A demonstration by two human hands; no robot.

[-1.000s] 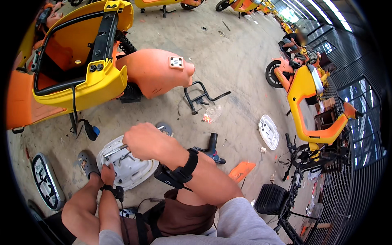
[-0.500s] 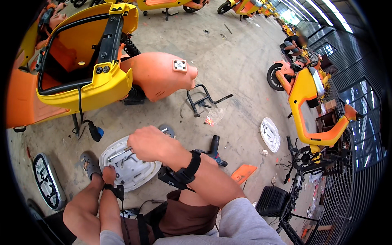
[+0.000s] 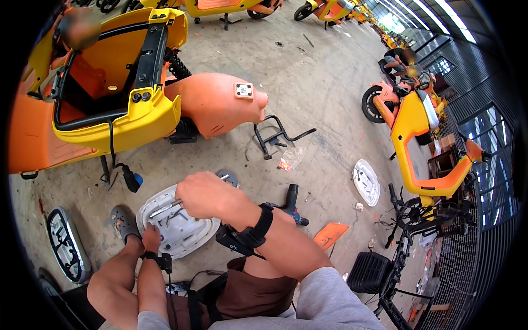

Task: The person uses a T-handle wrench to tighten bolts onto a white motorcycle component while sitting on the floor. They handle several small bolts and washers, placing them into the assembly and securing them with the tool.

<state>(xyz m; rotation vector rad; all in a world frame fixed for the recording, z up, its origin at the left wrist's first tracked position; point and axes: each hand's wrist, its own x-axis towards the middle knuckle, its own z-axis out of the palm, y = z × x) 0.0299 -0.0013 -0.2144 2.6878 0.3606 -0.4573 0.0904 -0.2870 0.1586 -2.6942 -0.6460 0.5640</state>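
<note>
A white, ribbed oval plastic panel (image 3: 190, 234), like a scooter seat base, lies on the floor in front of me between my grey clogs (image 3: 124, 223). My right hand (image 3: 206, 195) is closed round a long silver wrench (image 3: 164, 209) above the panel. One end of the wrench points down-left over the panel's left part; the other end sticks out past my knuckles. My left hand (image 3: 151, 238) is at the panel's near left edge, close to the lower wrench end. Its fingers look curled together, and what they hold is hidden.
A yellow and orange scooter body (image 3: 148, 115) stands at the far left. A cordless drill (image 3: 294, 206), an orange plate (image 3: 331, 235), a black metal stand (image 3: 275, 137) and another white panel (image 3: 366, 182) lie rightward. At left is a black-rimmed panel (image 3: 69, 245). Other people work farther off.
The lower wrench end and my right hand have shifted slightly relative to the panel. My left hand's fingers have moved a little at the panel's edge. Both hands stay closed.
</note>
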